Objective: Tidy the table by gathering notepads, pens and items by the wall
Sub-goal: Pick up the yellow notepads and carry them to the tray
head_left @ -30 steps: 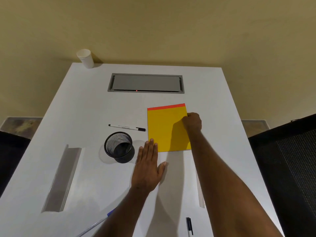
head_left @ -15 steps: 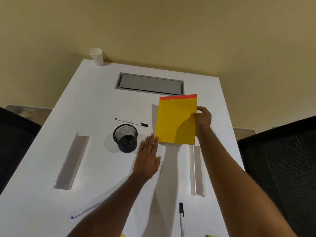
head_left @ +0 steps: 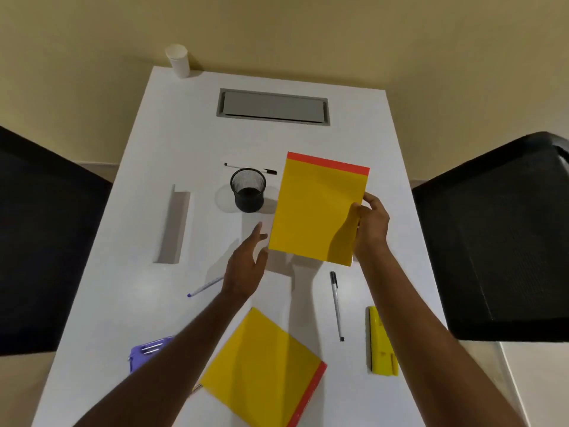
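Head view looks down over a white table pushed against a beige wall. The right hand grips a yellow notepad by its right edge, thumb on the front face and fingers curled behind. The pad is lifted off the table and faces the viewer, its long axis running roughly toward the wall with a slight lean to the right, its red binding strip on the far end. The left hand hovers just beside the pad's lower left corner, fingers loosely spread and holding nothing; whether a fingertip touches the pad I cannot tell.

A second yellow notepad lies flat near the front edge of the table, turned on a diagonal, its red strip along the lower right side. A white pen with a black cap lies right of it, long axis toward the wall. A clear pen with a blue tip lies slanted beside the left wrist. Another black-capped pen lies crosswise behind a black mesh cup, which stands upright just left of the held pad. A yellow ruler-like item lies at the right front, a purple item at the left front, partly hidden by the forearm. A white paper cup stands at the far left corner by the wall. Black chairs flank the table.
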